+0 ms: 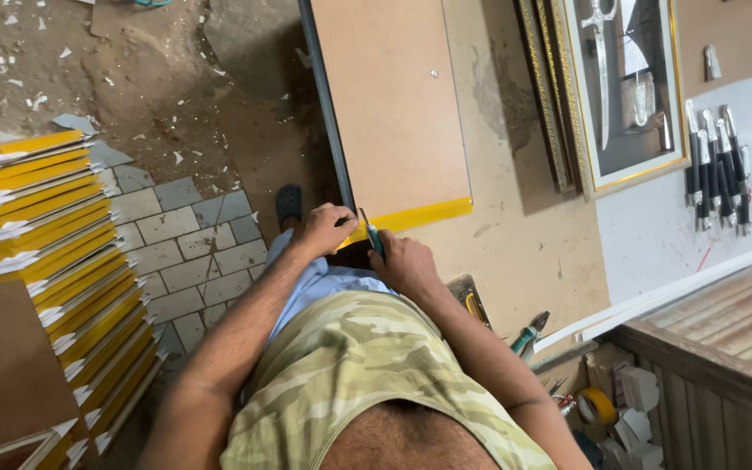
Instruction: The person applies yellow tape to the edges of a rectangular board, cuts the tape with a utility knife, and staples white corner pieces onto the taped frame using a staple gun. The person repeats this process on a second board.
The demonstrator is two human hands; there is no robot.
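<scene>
A brown backing board [389, 96] with a dark frame edge and a strip of yellow tape [424, 214] along its near edge lies on the workbench in front of me. My left hand [322, 230] grips the board's near left corner. My right hand [404, 263] holds a small green-handled cutter [371, 231], blade up, at the yellow tape beside the left hand.
A stack of yellow-edged framed boards [45, 261] fans out on the left over the tiled floor. Pliers [528, 332], a tape roll [598, 406] and small boxes lie at the right. A gold-framed display with a dagger [624, 87] and several dark-handled knives [718, 170] sit at the upper right.
</scene>
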